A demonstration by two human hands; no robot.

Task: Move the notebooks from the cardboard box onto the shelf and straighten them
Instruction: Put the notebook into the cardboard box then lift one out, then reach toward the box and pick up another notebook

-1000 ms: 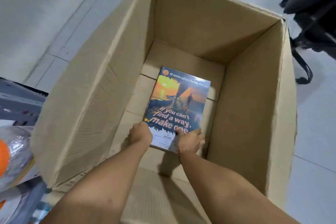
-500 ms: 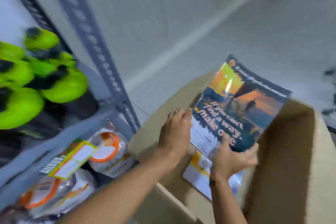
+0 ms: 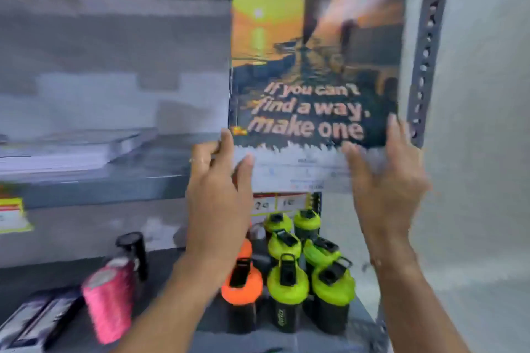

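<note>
A notebook (image 3: 315, 66) with a sunset cover reading "If you can't find a way, make one" is held upright in front of the grey shelf (image 3: 114, 189), at its right end. My left hand (image 3: 218, 189) grips the lower left corner. My right hand (image 3: 384, 180) holds the lower right edge with spread fingers. The notebook's bottom edge hangs just above the shelf lip. A flat stack of pale items (image 3: 71, 152), blurred, lies on the shelf to the left. The cardboard box is out of view.
A perforated grey shelf post (image 3: 427, 46) stands right of the notebook, with a white wall beyond. The lower shelf holds green-lidded bottles (image 3: 289, 289), an orange-lidded bottle (image 3: 242, 286), a pink spool (image 3: 110, 298) and a black bottle (image 3: 133, 252). A yellow price tag (image 3: 13, 213) hangs at left.
Both hands took the notebook out of the box and raised it up to the upper shelf. My view swung from the box to the shelving unit.
</note>
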